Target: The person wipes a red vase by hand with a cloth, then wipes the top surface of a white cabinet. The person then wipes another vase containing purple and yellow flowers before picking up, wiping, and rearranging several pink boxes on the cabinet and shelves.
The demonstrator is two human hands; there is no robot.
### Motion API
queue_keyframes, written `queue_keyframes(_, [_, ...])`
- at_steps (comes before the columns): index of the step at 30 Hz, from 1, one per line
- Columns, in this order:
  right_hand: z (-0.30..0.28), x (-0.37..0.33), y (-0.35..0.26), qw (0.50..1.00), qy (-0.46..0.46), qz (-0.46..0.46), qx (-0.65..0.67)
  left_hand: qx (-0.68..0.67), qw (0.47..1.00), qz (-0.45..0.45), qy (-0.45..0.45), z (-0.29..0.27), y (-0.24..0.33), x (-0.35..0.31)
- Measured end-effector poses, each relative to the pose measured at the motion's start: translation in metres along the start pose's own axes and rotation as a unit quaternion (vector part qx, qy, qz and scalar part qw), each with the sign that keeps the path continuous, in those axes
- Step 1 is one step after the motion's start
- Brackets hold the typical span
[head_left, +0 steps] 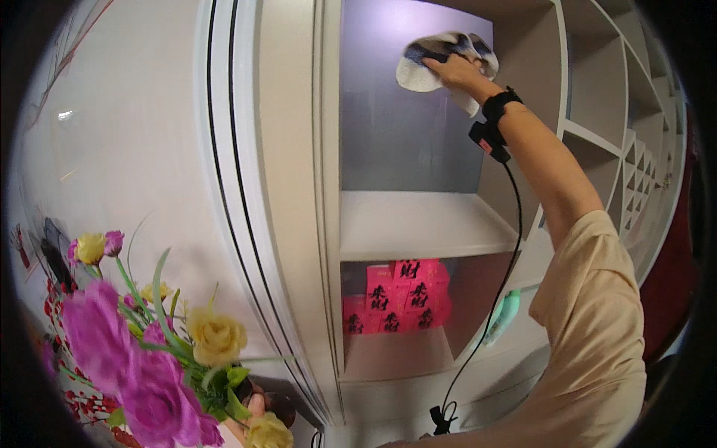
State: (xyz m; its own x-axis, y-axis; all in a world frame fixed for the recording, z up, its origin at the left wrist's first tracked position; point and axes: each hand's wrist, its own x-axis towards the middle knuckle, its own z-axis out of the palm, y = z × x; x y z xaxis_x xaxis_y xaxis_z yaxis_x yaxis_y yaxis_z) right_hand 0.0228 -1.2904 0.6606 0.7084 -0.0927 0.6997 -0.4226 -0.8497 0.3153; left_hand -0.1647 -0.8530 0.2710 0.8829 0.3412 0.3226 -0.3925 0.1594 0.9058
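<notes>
My right hand (457, 71) is raised to the upper shelf compartment and closed on a cloth (420, 73), white with dark blue-grey and brown patches. The cloth lies against the glossy grey back panel (407, 145). At the lower left, my left hand (255, 407) is mostly hidden behind leaves; its visible fingers wrap round a dark brown vase (279, 409). From it rises a bunch of flowers (160, 384) with large purple blooms, yellow roses and green leaves. A black strap with a small black box (489, 142) sits at my right wrist.
A white shelf board (426, 224) lies under the panel. In the compartment below stand pink-red packets (396, 295). A black cable (515, 216) hangs from the wrist box. More cabinet compartments (597, 82) extend right, with a green item (504, 317) lower down. A sliding door frame (231, 149) stands left.
</notes>
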Motion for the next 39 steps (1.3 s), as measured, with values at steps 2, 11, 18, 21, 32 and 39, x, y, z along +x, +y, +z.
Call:
queue_keyframes(2, [0.015, -0.018, 0.012, 0.994, -0.015, -0.089, 0.053, -0.006, 1.0, -0.011, -0.01, -0.002, 0.001, 0.001])
queue_keyframes(11, [0.078, -0.094, -0.028, 0.878, -0.354, 0.117, 0.3, -0.02, 0.997, -0.033, -0.063, -0.007, -0.001, 0.006])
queue_keyframes(18, [0.02, -0.129, -0.118, 0.833, -0.535, -0.019, 0.14, -0.025, 0.998, -0.006, -0.057, -0.012, 0.01, -0.007])
queue_keyframes(21, [0.009, -0.155, -0.14, 0.847, -0.399, -0.183, 0.3, -0.038, 0.996, -0.037, -0.065, -0.004, 0.009, -0.011])
queue_keyframes(32, [-0.009, -0.229, -0.031, 0.893, -0.338, -0.144, 0.259, 0.027, 0.985, -0.112, -0.129, 0.016, -0.031, -0.019])
queue_keyframes(39, [-0.013, -0.337, -0.008, 0.899, -0.082, -0.112, 0.415, -0.01, 0.959, 0.074, -0.273, 0.094, 0.008, -0.045])
